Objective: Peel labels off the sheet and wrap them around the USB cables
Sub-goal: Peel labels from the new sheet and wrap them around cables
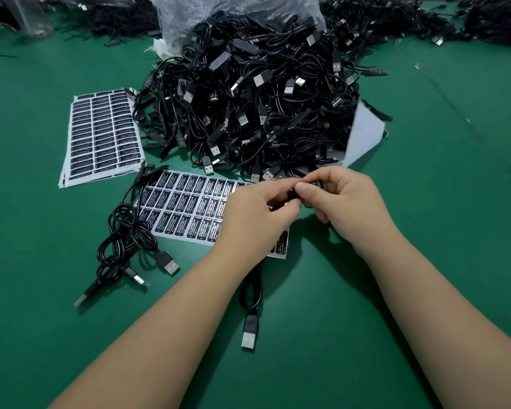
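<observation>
Both my forearms reach forward, bare, and converge so my hands meet fingertip to fingertip. My left hand (255,211) is curled, thumb and forefinger pinched together at the tips. My right hand (341,199) faces it, its thumb (304,188) pressing toward my left fingertips, the other fingers bent and tucked beneath. Something small and dark sits pinched between the two sets of fingertips.

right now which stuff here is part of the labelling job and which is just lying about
In use: black cable held by left hand and right hand; white sheet of black labels.

Lying about: spare label stack, clear plastic bag.
</observation>
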